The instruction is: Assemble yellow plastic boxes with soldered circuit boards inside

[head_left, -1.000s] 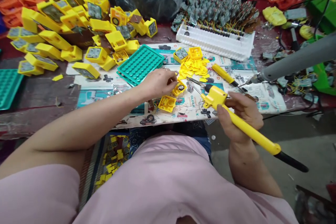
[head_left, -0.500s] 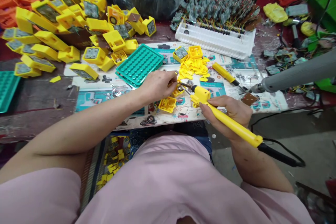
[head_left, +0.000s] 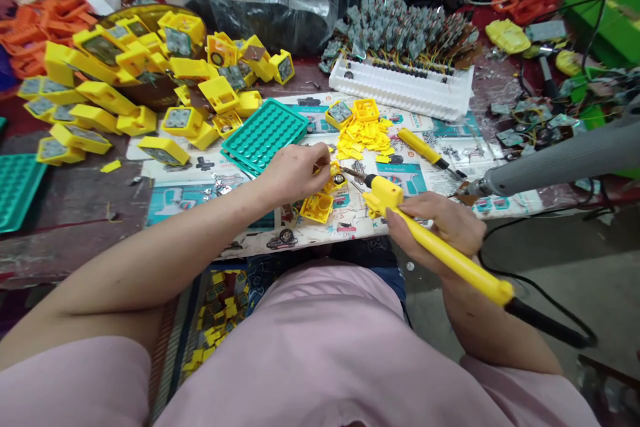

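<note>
My right hand (head_left: 437, 230) is wrapped round the yellow handle of a soldering iron (head_left: 440, 247), whose tip points left over an open yellow plastic case (head_left: 336, 179). A round dark part sits inside that case. My left hand (head_left: 300, 172) is at the case's left side, thumb and fingers pinched together; what they hold is hidden. Just below, another open half of yellow casing (head_left: 317, 207) with a round grille lies on the printed sheet. Beyond the hands is a heap of small yellow plastic pieces (head_left: 365, 139).
A green dimpled tray (head_left: 267, 135) lies behind my left hand. Yellow cases (head_left: 107, 97) are piled at the left. A white rack (head_left: 400, 88) holds wired boards at the back. A grey-handled tool (head_left: 560, 157) reaches in from the right, near a yellow cutter (head_left: 423, 147).
The view has tilted slightly. The soldering iron's rear end has dropped a little, and more of the open case with its round part shows between my left fingers and the tip.
</note>
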`<action>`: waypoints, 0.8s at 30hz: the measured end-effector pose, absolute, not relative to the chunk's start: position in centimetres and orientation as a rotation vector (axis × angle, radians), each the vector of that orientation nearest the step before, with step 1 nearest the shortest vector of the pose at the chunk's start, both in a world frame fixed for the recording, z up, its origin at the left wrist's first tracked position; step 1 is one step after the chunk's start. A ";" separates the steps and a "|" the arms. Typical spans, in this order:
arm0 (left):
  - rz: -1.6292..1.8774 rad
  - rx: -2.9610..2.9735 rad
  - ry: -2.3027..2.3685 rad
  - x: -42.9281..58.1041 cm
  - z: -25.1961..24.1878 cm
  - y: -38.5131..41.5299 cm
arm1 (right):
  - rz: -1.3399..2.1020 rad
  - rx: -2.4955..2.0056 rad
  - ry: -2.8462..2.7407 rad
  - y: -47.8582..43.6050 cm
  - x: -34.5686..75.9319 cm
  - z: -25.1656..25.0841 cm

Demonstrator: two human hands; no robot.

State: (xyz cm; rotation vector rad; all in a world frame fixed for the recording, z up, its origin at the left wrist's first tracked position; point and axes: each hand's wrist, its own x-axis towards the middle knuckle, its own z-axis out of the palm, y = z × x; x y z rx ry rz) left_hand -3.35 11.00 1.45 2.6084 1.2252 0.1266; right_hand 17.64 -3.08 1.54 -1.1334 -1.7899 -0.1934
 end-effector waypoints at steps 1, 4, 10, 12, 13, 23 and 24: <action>0.145 2.573 1.253 -3.4 2.0 11.5 | -0.196 -1.166 -1.726 -3.5 17.8 1.4; 0.223 2.572 1.326 -2.6 3.4 13.7 | -0.216 -1.305 -1.554 -4.3 18.3 0.8; 0.083 2.702 1.349 2.3 3.1 19.0 | -0.290 -1.413 -1.516 -4.1 18.5 0.1; -0.063 2.696 1.337 3.3 2.6 20.0 | -0.330 -1.413 -1.540 -4.1 18.6 0.2; -0.112 2.697 1.322 3.5 2.5 20.3 | -0.340 -1.419 -1.541 -4.1 18.7 0.3; 0.238 2.298 1.119 0.5 6.1 17.7 | -0.283 -1.397 -1.286 -4.7 20.2 -1.2; 0.215 2.293 1.038 0.6 6.2 16.5 | -0.294 -1.387 -1.269 -4.8 20.2 -1.1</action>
